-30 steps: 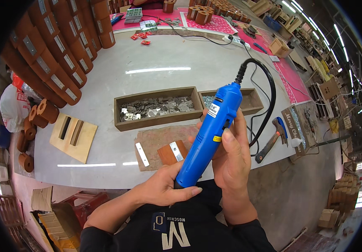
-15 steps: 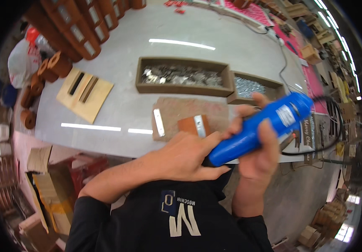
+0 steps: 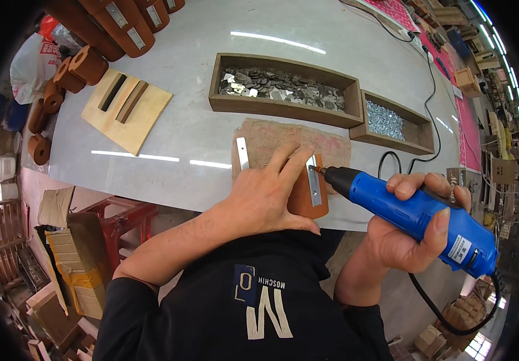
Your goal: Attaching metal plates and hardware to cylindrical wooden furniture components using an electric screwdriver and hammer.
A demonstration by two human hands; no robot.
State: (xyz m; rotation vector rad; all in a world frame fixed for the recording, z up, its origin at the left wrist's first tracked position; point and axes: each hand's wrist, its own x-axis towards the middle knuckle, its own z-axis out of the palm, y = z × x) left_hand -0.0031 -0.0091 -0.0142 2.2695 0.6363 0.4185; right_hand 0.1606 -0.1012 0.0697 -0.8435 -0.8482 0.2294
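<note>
My right hand (image 3: 395, 245) is wrapped round a blue corded electric screwdriver (image 3: 386, 203), tilted with its bit toward the left. The bit's tip is at the upper end of a silver metal plate (image 3: 315, 191), touching or very near it. That plate lies on a reddish-brown wooden block (image 3: 316, 210), which my left hand (image 3: 265, 195) grips between thumb and fingers. Part of the block is hidden under that hand. Beneath lies a worn brown cloth or board (image 3: 271, 133). A loose white-silver metal strip (image 3: 242, 153) rests on it, left of the block.
Beyond the cloth stand a wooden tray (image 3: 283, 116) of flat metal pieces and a smaller tray (image 3: 392, 143) of screws. A pale board (image 3: 130, 141) with two dark strips lies left. Brown wooden pieces (image 3: 88, 65) stand far left. The black cord (image 3: 437, 319) loops at right.
The screwdriver has turned, its bit now at the metal plate. My left hand has left the screwdriver's front end and taken hold of the wooden block, which now stands more upright in the view.
</note>
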